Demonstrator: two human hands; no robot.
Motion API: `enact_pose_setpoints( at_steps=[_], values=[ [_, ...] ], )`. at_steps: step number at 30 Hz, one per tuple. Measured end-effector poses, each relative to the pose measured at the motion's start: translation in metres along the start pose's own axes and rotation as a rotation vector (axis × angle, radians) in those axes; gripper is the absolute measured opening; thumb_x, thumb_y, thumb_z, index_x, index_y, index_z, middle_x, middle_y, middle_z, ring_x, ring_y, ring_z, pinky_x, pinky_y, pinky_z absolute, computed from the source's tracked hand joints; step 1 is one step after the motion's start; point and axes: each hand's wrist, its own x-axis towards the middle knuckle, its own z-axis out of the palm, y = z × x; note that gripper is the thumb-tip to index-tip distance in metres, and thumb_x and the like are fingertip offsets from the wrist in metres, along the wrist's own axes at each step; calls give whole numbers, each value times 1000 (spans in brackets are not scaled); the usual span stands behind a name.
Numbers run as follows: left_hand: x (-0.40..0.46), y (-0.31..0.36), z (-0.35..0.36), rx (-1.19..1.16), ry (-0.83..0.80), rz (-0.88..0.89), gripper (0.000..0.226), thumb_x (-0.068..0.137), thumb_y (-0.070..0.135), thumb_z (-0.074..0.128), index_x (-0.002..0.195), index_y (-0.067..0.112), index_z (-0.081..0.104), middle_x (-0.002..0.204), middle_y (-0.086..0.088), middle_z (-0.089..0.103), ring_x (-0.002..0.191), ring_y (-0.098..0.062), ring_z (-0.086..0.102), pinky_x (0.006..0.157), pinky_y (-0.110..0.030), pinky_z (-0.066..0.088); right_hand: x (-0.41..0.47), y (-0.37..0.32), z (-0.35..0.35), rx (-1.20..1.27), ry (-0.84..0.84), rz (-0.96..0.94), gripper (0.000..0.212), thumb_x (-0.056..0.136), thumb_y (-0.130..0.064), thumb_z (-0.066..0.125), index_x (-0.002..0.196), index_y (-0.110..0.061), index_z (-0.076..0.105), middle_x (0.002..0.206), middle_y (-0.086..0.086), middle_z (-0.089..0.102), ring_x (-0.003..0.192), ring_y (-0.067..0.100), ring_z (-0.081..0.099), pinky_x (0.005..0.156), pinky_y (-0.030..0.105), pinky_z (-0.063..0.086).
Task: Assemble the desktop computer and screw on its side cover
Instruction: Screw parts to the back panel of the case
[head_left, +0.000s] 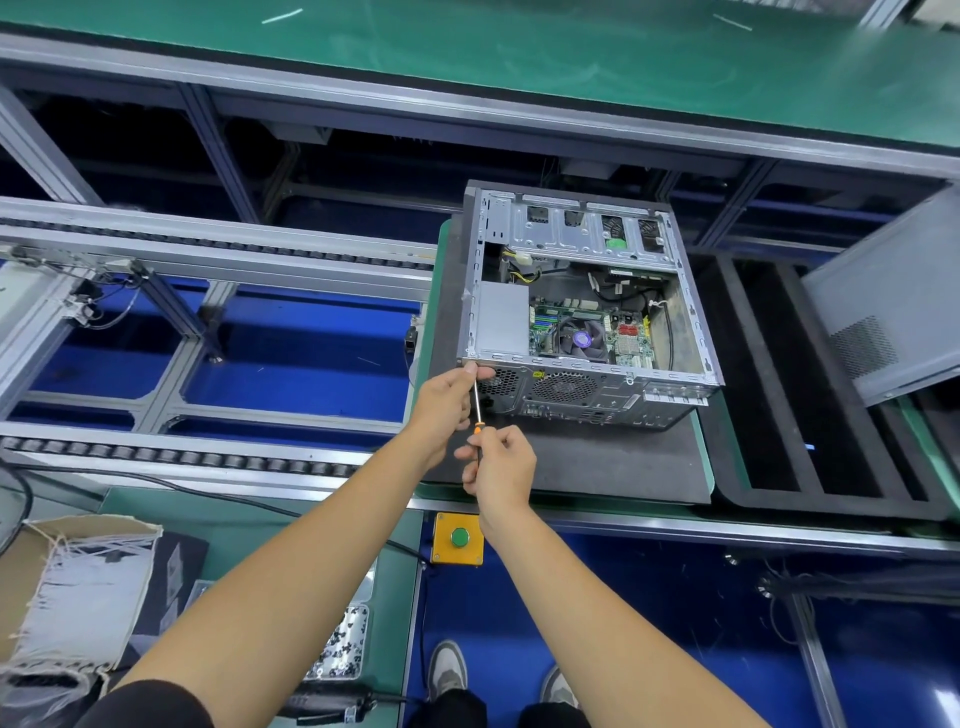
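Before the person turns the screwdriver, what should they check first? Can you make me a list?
1. Right hand grips the screwdriver handle: ok.
2. Left hand steadies the tip at the computer case corner: ok.
3. Tip seated in a screw: cannot tell, fingers hide it.
4. Case flat on the black mat: ok.
5. Side cover on the case: not ok, it leans off to the right.

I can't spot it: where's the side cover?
The side cover stands tilted at the far right, apart from the open case, beside the black foam tray.
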Motion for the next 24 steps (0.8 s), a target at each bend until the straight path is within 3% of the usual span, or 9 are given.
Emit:
enact_pose_setpoints(
  at_steps=[8,14,24],
  values=[
    [-2,2,4,-18,16,5,34,104,46,48,107,28,77,56,7,28,49,-8,28,45,-22,31,-1,2,1,52,-25,46,19,101,-14,46,92,-7,61,70,13,74,39,15,50,39,23,34],
    [3,-5,2,-103,-30,3,44,106,48,41,118,19,72,56,6,27,49,-9,23,47,-23,26,1,1,1,12,9,24,20,101,-14,47,89,-7,61,63,9,70,39,14,45,39,23,33],
    [1,-5,2,-121,3,1,28,104,35,53,109,19,75,56,5,31,49,-10,26,44,-22,30,1,2,2,3,-3,10,18,101,-13,49,88,-7,59,63,8,68,39,14,44,40,22,33]
  ],
)
